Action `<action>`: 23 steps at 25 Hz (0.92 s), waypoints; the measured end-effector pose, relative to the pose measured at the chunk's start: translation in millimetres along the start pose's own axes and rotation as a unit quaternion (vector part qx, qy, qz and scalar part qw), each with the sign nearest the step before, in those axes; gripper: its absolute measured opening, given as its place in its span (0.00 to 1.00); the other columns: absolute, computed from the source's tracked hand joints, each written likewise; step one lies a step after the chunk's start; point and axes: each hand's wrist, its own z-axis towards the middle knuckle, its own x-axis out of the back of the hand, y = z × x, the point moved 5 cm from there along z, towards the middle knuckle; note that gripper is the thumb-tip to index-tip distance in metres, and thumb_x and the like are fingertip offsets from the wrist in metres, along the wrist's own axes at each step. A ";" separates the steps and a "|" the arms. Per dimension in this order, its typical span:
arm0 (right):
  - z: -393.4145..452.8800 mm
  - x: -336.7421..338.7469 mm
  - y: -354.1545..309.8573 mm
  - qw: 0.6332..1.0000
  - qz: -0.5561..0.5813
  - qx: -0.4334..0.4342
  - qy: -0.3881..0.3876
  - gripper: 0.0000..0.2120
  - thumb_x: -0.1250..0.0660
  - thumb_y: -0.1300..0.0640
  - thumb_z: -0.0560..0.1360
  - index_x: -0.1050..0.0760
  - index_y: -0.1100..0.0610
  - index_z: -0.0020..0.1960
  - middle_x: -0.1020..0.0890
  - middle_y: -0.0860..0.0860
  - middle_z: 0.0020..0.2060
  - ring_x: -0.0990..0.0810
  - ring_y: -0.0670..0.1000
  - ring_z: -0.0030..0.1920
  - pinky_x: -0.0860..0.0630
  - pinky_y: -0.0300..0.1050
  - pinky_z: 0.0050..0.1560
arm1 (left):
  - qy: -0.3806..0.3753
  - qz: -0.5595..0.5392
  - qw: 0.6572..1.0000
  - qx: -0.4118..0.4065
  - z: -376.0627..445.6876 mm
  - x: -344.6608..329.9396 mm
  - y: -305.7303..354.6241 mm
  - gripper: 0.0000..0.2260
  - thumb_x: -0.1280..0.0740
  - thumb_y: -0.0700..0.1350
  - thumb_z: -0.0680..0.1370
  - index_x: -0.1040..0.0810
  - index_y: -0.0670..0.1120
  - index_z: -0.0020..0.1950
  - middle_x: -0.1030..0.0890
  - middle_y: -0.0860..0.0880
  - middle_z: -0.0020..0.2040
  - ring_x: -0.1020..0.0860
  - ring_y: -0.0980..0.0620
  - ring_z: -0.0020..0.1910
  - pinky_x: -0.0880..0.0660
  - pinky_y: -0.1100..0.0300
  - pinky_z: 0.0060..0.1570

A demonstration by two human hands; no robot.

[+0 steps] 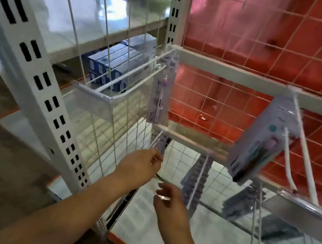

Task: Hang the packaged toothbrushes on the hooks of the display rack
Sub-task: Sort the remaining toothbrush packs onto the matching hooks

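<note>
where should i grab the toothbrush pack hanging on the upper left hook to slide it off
Pinch the pack at its lower half, coming from the open front of the hook. It hangs edge-on and flat, top end threaded on the prongs, so the free bottom gives room for the fingers and lets it slide forward.

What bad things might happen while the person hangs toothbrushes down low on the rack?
1. The left hand pinches a blurred toothbrush pack near the low hook; if its hole misses the hook, the pack may drop to the bottom shelf.
2. The right hand is close to hanging packs and might knock them.
3. Long hooks jut out above the arms and could poke.
</note>
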 end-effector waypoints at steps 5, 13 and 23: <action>19.3 16.4 -3.3 0.997 -0.063 -0.036 0.035 0.15 0.38 0.58 0.77 0.32 0.50 0.63 0.26 0.46 0.58 0.25 0.47 0.53 0.23 0.46 0.50 | -0.070 0.088 0.993 0.038 4.7 -17.9 -23.8 0.13 0.41 0.49 0.79 0.25 0.50 0.61 0.21 0.50 0.58 0.23 0.50 0.55 0.26 0.55 0.55; 82.6 47.5 -39.4 0.997 -0.009 -0.013 0.074 0.19 0.33 0.54 0.75 0.32 0.56 0.64 0.26 0.53 0.60 0.25 0.54 0.58 0.26 0.51 0.58 | 0.022 -0.143 0.980 0.140 65.7 15.2 -27.2 0.19 0.35 0.47 0.77 0.31 0.45 0.67 0.25 0.44 0.63 0.26 0.45 0.60 0.28 0.52 0.58; 198.8 48.9 -98.1 0.992 0.090 0.074 0.039 0.26 0.28 0.64 0.70 0.33 0.58 0.65 0.25 0.53 0.59 0.25 0.55 0.60 0.27 0.55 0.62 | 0.113 -0.331 0.922 0.164 159.0 33.3 -44.4 0.37 0.26 0.50 0.68 0.39 0.47 0.72 0.27 0.44 0.66 0.26 0.43 0.63 0.28 0.45 0.63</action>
